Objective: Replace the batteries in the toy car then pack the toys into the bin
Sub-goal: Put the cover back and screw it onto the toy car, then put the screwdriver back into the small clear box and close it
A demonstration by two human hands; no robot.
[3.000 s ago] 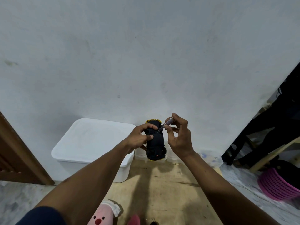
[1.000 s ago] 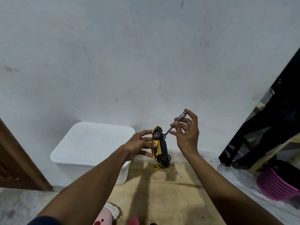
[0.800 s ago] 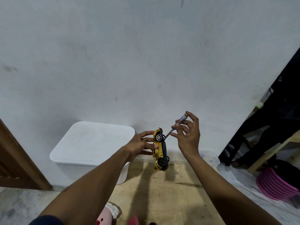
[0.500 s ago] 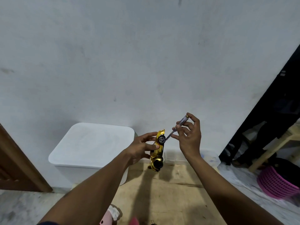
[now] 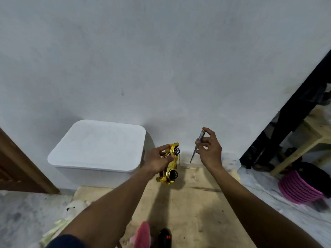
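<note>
Gold toy car (image 5: 170, 163) half hidden by left hand (image 5: 157, 161)

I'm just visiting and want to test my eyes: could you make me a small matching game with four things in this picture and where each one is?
Things:
1. toy car
2. screwdriver
3. white bin
4. pink basket

Places:
A. on the floor at the far right
B. held in the left hand
C. against the wall, lid on, left of the hands
D. held in the right hand, tip pointing down

Pairs: 1-B, 2-D, 3-C, 4-A
</note>
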